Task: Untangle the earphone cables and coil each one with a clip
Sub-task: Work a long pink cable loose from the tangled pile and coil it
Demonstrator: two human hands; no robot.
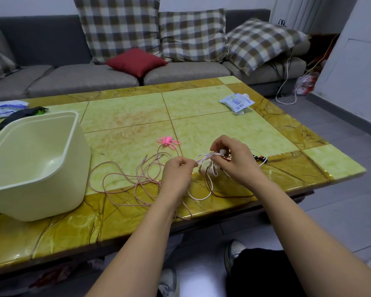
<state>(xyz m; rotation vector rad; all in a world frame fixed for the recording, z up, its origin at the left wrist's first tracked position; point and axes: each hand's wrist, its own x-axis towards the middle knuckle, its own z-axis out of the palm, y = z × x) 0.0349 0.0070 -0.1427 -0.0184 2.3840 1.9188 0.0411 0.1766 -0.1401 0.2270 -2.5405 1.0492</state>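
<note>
The long grey fabric sofa (180, 71) is running along the far side, with brown-and-white checked cushions (193, 35) and a small red cushion (136, 61) resting on it. In front of you, the yellow-green marble-patterned desk (124, 112) is carrying everything else. The cream plastic tub (30, 168) is sitting open on its left part, well apart from your hands. The long pink earphone cable (124, 179) is sprawling in loose loops between the tub and your left hand (176, 174), with part of it passing under that wrist.

The bundle of white earphone cable (206, 157) is hanging between your hands near the front edge. Your left grip is pinching one end of it; your right hand (234, 159) is curling its fingers round the thicker part, just above the desk. A thin brown cable (223, 195) is looping on the desk below your right wrist, crossing the white strands. The white printed packet (237, 102) is lying at the far right. Red-and-black earbuds (259, 157) are lying just right of your right hand. The small pink clip (168, 141) is lying beyond your left hand.
</note>
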